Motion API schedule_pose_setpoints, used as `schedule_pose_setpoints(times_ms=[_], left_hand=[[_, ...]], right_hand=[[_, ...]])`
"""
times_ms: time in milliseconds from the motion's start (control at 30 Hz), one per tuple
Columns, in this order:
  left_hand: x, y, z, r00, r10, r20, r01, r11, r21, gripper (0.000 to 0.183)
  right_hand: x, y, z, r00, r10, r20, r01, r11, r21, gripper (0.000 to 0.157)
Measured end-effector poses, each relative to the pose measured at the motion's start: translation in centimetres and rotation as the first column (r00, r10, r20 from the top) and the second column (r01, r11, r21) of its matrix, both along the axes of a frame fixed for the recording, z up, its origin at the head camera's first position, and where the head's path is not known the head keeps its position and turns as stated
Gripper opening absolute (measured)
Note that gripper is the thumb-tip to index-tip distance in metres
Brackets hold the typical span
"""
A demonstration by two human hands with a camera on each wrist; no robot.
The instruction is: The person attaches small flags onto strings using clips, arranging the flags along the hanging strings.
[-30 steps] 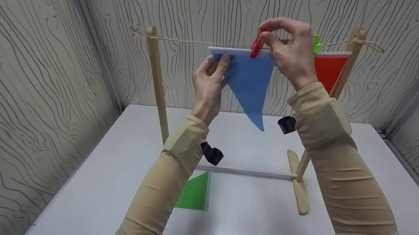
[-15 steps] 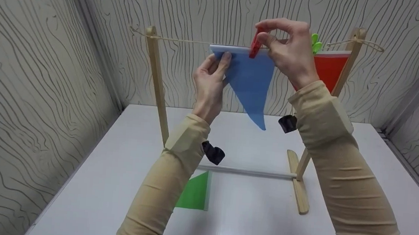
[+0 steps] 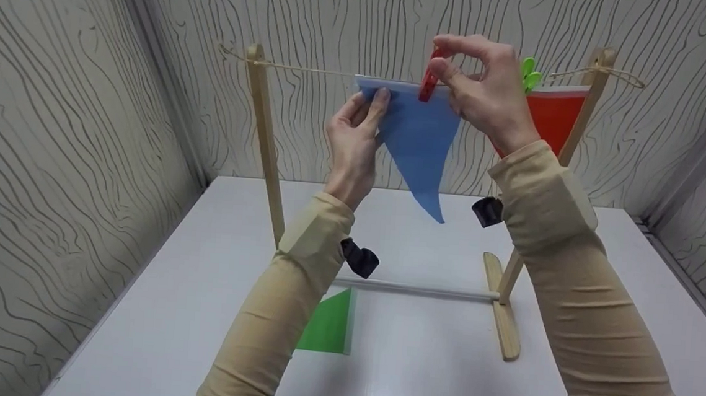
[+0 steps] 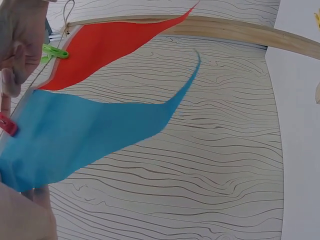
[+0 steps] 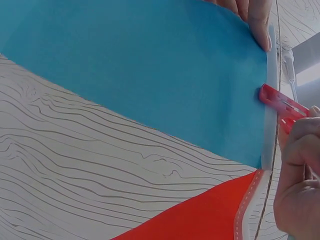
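Head view: a blue flag [image 3: 422,137] hangs against the string [image 3: 312,69], its left corner slightly higher than a second ago. The left hand [image 3: 355,145] pinches near that corner, thumb in front; the right hand [image 3: 498,93], apart from it, grips a red peg [image 3: 426,86] whose nose overlaps the flag's white edge [image 3: 404,86]. The small lift seems to bring edge and string level for pegging; whether the peg bites both cannot be told. A red flag [image 3: 551,122] hangs beyond the right hand.
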State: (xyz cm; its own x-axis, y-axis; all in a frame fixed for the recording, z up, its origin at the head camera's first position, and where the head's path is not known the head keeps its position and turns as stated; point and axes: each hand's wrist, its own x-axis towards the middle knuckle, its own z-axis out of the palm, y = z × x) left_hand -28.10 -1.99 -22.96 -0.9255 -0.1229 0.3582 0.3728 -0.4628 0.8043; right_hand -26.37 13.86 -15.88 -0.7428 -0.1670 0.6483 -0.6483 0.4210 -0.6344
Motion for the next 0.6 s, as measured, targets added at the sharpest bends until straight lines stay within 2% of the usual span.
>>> schedule_pose_setpoints(times_ms=[300, 600], left_hand=[[-0.2, -0.3, -0.4, 1.000, 0.007, 0.013, -0.007, 1.000, 0.006, 0.040], [-0.1, -0.9, -1.1, 1.000, 0.028, 0.007, -0.027, 0.999, -0.022, 0.046]], right_hand=[[-0.1, 0.3, -0.4, 0.999, 0.033, 0.024, -0.033, 0.999, -0.028, 0.046], [0.1, 0.4, -0.8, 1.000, 0.023, 0.009, -0.022, 0.995, -0.098, 0.046]])
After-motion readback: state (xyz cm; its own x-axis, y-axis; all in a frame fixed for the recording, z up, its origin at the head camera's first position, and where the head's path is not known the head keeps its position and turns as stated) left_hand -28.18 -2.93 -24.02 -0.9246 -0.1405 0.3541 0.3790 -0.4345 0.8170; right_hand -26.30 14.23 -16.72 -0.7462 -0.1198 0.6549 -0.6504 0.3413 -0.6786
